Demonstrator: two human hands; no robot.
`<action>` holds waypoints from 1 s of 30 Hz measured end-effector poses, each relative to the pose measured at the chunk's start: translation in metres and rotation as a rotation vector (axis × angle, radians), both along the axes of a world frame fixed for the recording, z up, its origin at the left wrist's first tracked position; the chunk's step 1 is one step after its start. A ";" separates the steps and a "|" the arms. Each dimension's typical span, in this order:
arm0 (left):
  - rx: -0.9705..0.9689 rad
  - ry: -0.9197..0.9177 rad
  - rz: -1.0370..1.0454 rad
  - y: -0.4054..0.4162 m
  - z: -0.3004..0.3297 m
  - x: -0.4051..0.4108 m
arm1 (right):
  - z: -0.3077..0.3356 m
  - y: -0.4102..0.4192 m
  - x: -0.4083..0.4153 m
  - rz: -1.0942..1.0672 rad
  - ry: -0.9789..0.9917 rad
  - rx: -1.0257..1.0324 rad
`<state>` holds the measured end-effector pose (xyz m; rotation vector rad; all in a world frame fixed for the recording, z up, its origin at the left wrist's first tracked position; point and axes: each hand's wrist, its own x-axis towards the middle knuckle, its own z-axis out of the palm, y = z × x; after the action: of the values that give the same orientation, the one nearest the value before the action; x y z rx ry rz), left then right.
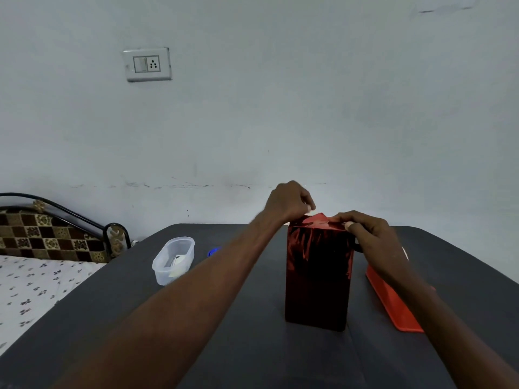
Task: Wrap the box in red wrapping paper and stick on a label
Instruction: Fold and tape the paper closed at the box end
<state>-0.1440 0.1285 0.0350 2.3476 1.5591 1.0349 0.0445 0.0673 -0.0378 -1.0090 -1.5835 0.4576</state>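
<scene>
A tall box (318, 276) covered in shiny red wrapping paper (320, 248) stands upright on the dark table (224, 318), a little right of the middle. Both hands work at its top end, where the paper is folded into a point. The left hand (289, 202) hovers over the far left corner of the top with its fingers curled, pinching something small and pale; what it is cannot be made out. The right hand (365, 228) pinches the paper edge at the top right corner, thumb pressed on the fold. Just right of the box lies an orange tray (393, 304), partly under the right forearm. To the left sits a clear plastic tub (174, 259), with a small blue lid (214, 251) beyond it.
</scene>
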 end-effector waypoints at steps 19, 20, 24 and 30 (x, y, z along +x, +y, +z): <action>0.159 0.323 -0.085 -0.046 -0.049 -0.003 | -0.001 0.002 0.000 0.048 0.265 -0.140; 0.165 0.311 -0.075 -0.046 -0.050 -0.004 | -0.002 0.001 0.001 0.032 0.363 -0.188; 0.190 0.283 -0.060 -0.047 -0.054 -0.006 | -0.022 0.002 0.019 -0.293 0.358 -0.209; 0.193 0.273 -0.038 -0.042 -0.052 -0.004 | -0.029 -0.010 0.051 -0.824 -0.553 -0.346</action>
<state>-0.1477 0.0861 -0.0169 2.7380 1.5548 0.9270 0.0958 0.0577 -0.0666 -2.0557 -1.3989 -0.1495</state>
